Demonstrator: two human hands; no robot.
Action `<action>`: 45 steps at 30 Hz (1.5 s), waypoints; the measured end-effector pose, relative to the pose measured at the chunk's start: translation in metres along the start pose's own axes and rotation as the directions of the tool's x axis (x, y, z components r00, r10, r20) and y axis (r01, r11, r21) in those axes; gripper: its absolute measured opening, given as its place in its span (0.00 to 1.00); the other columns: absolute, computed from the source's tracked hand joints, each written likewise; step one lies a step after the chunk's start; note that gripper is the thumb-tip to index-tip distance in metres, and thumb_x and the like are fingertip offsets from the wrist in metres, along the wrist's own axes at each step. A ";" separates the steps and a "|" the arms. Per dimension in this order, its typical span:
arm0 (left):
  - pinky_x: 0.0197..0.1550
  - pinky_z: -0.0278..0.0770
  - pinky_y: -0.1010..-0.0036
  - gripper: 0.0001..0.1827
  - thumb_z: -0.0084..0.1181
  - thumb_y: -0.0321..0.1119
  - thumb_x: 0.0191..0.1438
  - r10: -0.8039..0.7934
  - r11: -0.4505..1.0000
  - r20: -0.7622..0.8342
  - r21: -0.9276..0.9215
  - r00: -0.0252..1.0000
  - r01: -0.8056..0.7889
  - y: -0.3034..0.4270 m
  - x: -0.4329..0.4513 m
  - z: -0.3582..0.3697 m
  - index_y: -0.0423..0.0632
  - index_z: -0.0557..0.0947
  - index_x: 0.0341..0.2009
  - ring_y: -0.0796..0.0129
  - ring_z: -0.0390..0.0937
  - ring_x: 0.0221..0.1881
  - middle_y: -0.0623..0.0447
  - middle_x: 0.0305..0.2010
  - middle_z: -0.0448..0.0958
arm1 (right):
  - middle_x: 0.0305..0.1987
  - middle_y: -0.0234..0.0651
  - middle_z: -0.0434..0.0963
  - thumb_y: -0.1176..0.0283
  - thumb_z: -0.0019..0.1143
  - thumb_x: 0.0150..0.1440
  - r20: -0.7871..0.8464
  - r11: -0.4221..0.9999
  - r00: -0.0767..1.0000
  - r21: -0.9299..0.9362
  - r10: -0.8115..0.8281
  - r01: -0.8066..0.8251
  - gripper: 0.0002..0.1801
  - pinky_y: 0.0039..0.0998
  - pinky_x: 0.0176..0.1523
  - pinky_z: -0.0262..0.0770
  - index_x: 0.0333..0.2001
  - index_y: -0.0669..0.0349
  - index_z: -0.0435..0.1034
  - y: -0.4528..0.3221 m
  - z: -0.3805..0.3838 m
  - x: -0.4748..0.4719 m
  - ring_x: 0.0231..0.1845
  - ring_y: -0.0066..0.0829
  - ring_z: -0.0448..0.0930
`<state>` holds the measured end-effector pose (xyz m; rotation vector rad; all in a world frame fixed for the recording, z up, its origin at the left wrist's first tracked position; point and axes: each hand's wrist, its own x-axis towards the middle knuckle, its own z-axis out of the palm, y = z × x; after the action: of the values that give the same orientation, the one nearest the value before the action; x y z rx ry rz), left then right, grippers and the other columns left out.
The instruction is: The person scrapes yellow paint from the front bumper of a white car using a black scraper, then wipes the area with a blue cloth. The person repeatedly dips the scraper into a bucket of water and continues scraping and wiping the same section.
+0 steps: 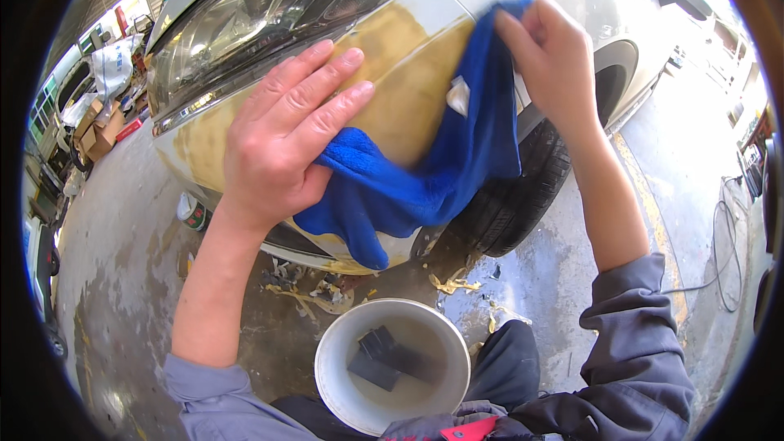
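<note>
A blue microfiber cloth (471, 141) hangs in a sagging curve between my two hands, in front of the car's front corner. My right hand (551, 61) pinches its upper end near the fender. My left hand (282, 135) has its fingers extended towards the body panel, with the other end of the cloth tucked under the thumb side. Behind the cloth, the white car's bumper and fender (392, 73) carry broad yellowish patches, seemingly sanded filler. The headlight (263, 18) lies above my left hand. The front tyre (520, 196) shows below the cloth.
Between my legs stands a white bucket (321, 367) of cloudy water with dark sanding pads (376, 367) in it. Torn tape scraps (453, 282) litter the wet floor. A can (192, 213) stands left of the bumper; a cable (719, 257) lies at right, cardboard boxes (101, 128) at far left.
</note>
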<state>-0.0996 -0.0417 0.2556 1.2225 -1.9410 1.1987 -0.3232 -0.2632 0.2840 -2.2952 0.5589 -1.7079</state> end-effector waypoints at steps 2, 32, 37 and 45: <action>0.67 0.78 0.56 0.23 0.62 0.26 0.49 -0.001 1.000 -0.008 0.007 1.000 0.001 -0.001 0.002 -0.003 0.48 0.91 0.53 0.48 0.80 0.66 0.48 0.62 0.85 | 0.20 0.43 0.74 0.60 0.72 0.61 -0.011 1.000 1.000 0.017 -0.009 0.009 0.21 0.37 0.31 0.73 0.28 0.65 0.72 0.006 0.001 -0.006 0.21 0.37 0.73; 0.67 0.78 0.56 0.24 0.63 0.26 0.48 0.001 1.000 -0.014 -0.007 1.000 -0.001 -0.004 -0.004 -0.003 0.48 0.91 0.52 0.49 0.80 0.66 0.48 0.62 0.85 | 0.21 0.43 0.77 0.61 0.70 0.63 0.027 0.990 0.998 -0.134 -0.051 0.054 0.19 0.39 0.32 0.75 0.30 0.61 0.69 -0.012 -0.002 -0.013 0.24 0.48 0.79; 0.67 0.78 0.55 0.24 0.63 0.26 0.48 0.005 1.000 -0.017 -0.010 1.000 -0.005 0.000 -0.001 -0.003 0.48 0.91 0.52 0.49 0.80 0.66 0.48 0.62 0.85 | 0.21 0.43 0.76 0.60 0.70 0.63 -0.023 0.967 0.983 -0.181 -0.184 0.177 0.19 0.40 0.32 0.75 0.29 0.60 0.70 -0.023 0.001 0.001 0.24 0.49 0.79; 0.68 0.78 0.55 0.26 0.61 0.21 0.44 -0.033 0.993 0.004 -0.109 0.999 0.033 0.005 -0.003 -0.015 0.48 0.90 0.51 0.50 0.79 0.67 0.49 0.62 0.85 | 0.24 0.45 0.78 0.57 0.70 0.62 -0.110 0.959 0.970 -0.211 -0.218 0.191 0.18 0.41 0.37 0.77 0.32 0.60 0.74 -0.047 0.020 0.022 0.29 0.52 0.81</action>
<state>-0.1026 -0.0256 0.2581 1.1947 -1.9529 1.0604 -0.2905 -0.2307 0.3155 -2.4655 0.5567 -1.9956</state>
